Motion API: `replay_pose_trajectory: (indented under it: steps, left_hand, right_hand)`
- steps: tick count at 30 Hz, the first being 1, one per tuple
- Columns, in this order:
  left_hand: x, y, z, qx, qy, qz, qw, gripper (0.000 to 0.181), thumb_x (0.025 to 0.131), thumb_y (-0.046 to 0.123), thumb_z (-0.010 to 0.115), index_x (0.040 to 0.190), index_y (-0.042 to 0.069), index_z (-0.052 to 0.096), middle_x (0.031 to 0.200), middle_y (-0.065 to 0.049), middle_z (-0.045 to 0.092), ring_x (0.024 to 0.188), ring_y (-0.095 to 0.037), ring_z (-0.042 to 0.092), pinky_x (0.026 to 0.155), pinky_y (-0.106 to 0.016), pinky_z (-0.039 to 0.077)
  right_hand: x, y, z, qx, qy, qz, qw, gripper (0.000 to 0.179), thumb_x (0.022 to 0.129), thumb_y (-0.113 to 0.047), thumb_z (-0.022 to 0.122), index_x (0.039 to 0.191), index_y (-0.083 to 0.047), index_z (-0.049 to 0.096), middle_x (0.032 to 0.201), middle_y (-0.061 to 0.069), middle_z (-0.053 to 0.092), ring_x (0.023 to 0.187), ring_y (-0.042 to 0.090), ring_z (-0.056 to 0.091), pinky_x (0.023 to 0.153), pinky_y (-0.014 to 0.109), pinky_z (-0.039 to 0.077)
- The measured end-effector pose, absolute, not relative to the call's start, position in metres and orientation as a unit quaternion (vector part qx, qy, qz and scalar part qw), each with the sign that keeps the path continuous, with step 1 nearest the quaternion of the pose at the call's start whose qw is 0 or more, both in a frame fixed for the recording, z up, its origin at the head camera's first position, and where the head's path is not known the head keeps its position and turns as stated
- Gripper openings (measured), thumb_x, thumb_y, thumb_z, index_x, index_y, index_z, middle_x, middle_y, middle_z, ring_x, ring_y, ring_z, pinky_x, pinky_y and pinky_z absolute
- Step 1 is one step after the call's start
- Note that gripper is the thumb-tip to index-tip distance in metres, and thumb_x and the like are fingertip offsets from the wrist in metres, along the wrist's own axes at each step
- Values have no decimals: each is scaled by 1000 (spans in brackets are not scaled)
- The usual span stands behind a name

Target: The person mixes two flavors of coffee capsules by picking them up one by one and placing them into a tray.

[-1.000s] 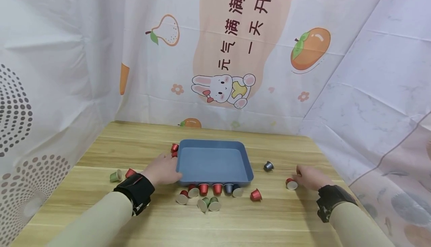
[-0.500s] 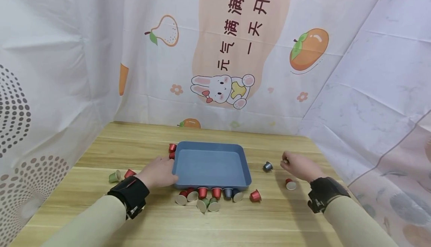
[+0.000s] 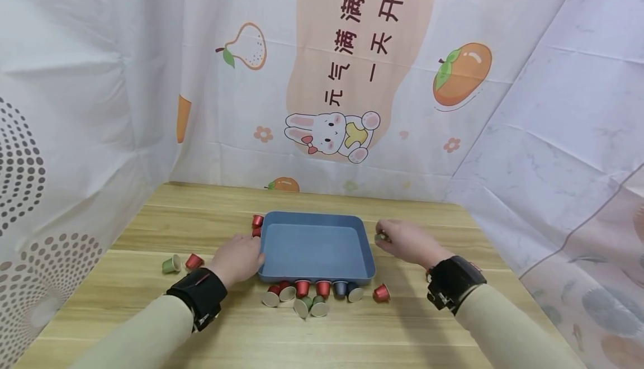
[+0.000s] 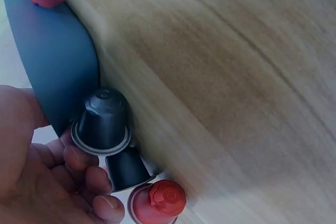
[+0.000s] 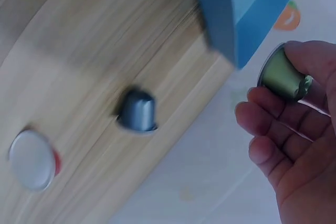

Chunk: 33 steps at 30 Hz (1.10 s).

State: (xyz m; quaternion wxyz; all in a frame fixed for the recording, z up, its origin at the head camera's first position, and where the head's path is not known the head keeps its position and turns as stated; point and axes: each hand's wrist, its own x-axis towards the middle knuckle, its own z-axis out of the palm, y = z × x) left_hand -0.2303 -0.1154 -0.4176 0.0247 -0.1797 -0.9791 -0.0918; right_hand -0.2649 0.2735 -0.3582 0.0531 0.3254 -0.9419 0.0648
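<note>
R hand [image 3: 410, 240] is pinching a green pod [image 5: 283, 74] just right of the tray [image 3: 317, 249], prob. best w/ a soft squeeze, while L hand [image 3: 236, 258] is sitting nr a dark pod [image 4: 102, 121], can't tell if it's gripping.

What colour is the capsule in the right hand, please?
The capsule is green, clearest in the right wrist view.

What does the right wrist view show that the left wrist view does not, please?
Only the right wrist view shows the right hand pinching a green capsule, and a blue-grey capsule on the wooden table.
Only the left wrist view shows the left hand, with two dark capsules close by.
Both show that table, part of the blue tray and at least one red capsule.
</note>
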Motion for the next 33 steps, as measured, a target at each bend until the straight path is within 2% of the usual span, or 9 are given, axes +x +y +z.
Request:
replay_pose_trajectory:
  steps: [6,11,14,24,33]
  left_hand:
    - [-229,-113,-421,-175,-981,-74,44,19,96,17,65,88,-1,65,81,-10,63,74,-26,57,81,-42,50]
    - [-229,-113,-422,-170,-982,-78,38,18,95,15,63,82,2,63,75,-8,60,70,-23,52,78,-40,48]
    - [-229,-112,-422,-158,-983,-88,29,17,95,14,63,83,2,63,78,-8,60,71,-24,52,74,-39,48]
    - [-230,-112,-424,-141,-984,-110,9,19,95,12,61,78,5,61,74,-6,55,68,-24,49,63,-37,44]
    - [-229,-110,-422,-131,-984,-123,-11,25,96,11,58,72,8,58,70,-5,52,66,-22,48,62,-36,41]
  right_hand:
    - [-261,253,-363,372,-925,71,31,10,92,-12,74,100,-12,66,89,-5,67,74,4,59,66,27,50]
    - [-258,247,-370,399,-913,81,-10,9,93,-12,74,100,-13,69,91,-7,66,76,2,59,68,25,52]
    - [-258,247,-374,408,-909,83,-24,9,92,-13,75,100,-12,71,91,-6,68,77,2,60,69,24,52]
    - [-255,244,-386,437,-895,76,-35,11,89,-8,77,100,-10,76,90,-1,68,78,7,60,69,22,51]
    - [-253,242,-390,454,-889,48,-36,16,88,-3,73,102,-9,78,84,-4,65,70,2,48,64,20,45]
